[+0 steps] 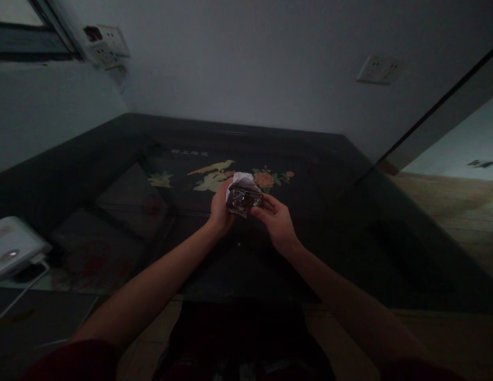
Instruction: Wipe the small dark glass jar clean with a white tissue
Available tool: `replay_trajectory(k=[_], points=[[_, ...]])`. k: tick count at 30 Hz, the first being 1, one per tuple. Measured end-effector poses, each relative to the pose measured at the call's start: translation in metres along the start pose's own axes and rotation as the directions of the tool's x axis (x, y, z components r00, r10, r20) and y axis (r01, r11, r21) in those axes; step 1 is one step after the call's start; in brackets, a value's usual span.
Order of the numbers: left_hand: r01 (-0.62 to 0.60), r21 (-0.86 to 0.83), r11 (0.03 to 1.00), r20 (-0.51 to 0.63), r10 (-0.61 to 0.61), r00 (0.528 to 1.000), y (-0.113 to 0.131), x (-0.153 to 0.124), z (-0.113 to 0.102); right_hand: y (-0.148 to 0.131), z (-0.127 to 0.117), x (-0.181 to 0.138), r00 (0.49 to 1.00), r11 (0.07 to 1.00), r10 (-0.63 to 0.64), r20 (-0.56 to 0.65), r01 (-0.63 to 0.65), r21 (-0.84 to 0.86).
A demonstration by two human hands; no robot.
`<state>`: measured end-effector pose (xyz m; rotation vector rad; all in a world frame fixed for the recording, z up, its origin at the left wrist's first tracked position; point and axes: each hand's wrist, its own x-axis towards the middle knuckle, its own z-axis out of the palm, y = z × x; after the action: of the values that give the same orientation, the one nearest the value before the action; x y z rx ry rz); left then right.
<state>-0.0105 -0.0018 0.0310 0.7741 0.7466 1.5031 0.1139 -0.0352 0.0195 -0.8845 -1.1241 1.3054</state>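
Observation:
Above the dark table, my two hands meet around a small, dark, shiny block-like object point(246, 200), perhaps clear glass or plastic; its exact kind is too dim to tell. A crumpled white tissue or cloth point(245, 179) lies along its far and left sides. My left hand point(221, 207) is closed on the left side, gripping the white wad and the object together, with most of its fingers hidden behind. At the object's right edge, my right hand point(278, 219) pinches it between thumb and fingers.
The glossy dark tabletop point(238, 264) carries a printed bird point(214, 167) and flowers point(266, 179). A white box-shaped device point(16, 246) with a white cable point(21, 293) sits at left. Wall sockets point(379, 70) and a socket cluster point(109, 45) are behind.

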Motion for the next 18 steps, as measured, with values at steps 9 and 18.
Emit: replay_trajectory(k=[9, 18], points=[[-0.572, 0.636, 0.518, 0.340, 0.477, 0.811, 0.008, -0.017, -0.004, 0.002, 0.000, 0.000, 0.999, 1.000, 0.017, -0.052, -0.018, -0.022], [-0.606, 0.615, 0.504, 0.384, 0.480, 0.789, 0.011, -0.014, -0.003, 0.005, -0.001, 0.002, 0.995, 0.998, 0.055, -0.086, -0.056, -0.012]])
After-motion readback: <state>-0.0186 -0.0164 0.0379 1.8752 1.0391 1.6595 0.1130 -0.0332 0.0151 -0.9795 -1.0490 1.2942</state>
